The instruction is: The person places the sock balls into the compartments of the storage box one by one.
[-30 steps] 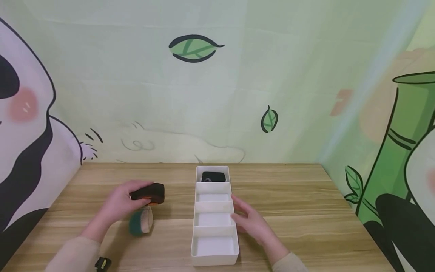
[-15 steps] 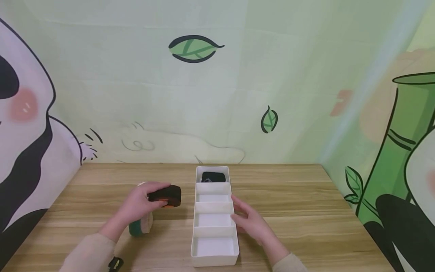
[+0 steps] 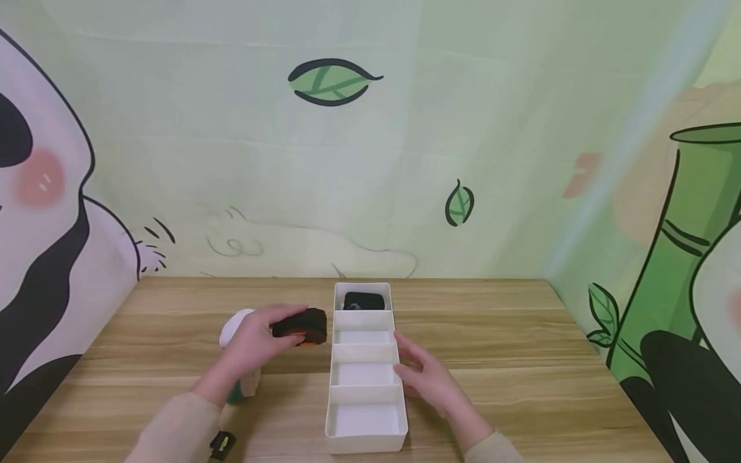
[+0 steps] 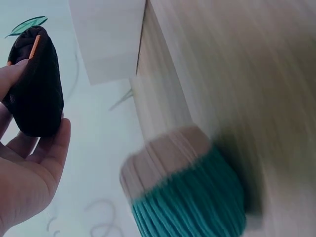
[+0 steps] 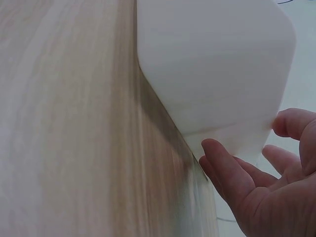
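Observation:
My left hand (image 3: 251, 344) pinches a black folded sock (image 3: 309, 325) with orange trim, held above the table just left of a long white divided box (image 3: 367, 444). In the left wrist view the thumb lies on the front of the black sock (image 4: 42, 94), with fingers behind it. Below that hand sits a teal ribbed folded sock (image 4: 190, 202) with a beige end, partly covered in the head view. Relaxed fingers of my right hand (image 3: 428, 376) touch the box's right wall. A black folded item (image 3: 363, 301) lies in the farthest compartment.
A white rounded item (image 3: 233, 326) stands behind my left hand, mostly hidden. The wooden table (image 3: 492, 334) reaches back to a printed cloth backdrop (image 3: 370, 161). A small black item (image 3: 222, 444) shows beside the left sleeve.
My left hand has carried the black sock rightward, close to the box. The white item behind it has come into view. The right hand and the box stay in place.

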A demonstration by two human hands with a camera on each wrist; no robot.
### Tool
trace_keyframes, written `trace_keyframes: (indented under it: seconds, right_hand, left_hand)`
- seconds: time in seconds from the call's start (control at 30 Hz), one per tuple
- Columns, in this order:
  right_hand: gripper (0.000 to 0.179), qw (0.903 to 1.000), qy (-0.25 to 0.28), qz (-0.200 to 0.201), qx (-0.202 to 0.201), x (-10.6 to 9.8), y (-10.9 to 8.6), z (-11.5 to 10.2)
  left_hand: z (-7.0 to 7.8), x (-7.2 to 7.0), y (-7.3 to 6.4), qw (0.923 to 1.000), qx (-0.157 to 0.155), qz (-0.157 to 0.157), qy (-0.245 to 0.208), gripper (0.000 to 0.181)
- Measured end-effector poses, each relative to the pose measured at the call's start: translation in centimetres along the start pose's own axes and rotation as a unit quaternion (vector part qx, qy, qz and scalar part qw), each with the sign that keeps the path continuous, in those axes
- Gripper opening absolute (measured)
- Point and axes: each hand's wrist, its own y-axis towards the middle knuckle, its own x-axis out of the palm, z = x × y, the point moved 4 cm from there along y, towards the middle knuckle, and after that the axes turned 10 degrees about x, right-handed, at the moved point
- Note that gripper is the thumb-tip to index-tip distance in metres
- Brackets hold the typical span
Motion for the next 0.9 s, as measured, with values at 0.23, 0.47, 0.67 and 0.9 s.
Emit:
trace_keyframes:
  seconds: [0.23, 0.47, 0.67, 0.9]
  right_hand:
    - [0.063, 1.0, -0.009, 0.003, 0.001, -0.1, 0.0, 0.0]
    - [0.063, 0.9999, -0.015, 0.005, 0.004, -0.3, 0.0, -0.1]
    - [0.064, 1.0, -0.006, -0.002, 0.003, -0.2, 0.0, 0.0]
    - [0.063, 1.0, -0.002, -0.005, 0.001, 0.0, -0.1, -0.1]
  left_hand:
    - [1.1, 1.0, 1.1, 0.9995, 0.03, 0.013, 0.005, 0.049]
    - [2.0, 2.3, 2.1, 0.9997, 0.022, 0.005, -0.011, 0.05]
    - [2.6, 3.3, 3.3, 0.9991, 0.033, 0.01, -0.026, 0.05]
    - [3.1, 4.4, 4.2, 0.9971, 0.058, 0.016, -0.048, 0.05]
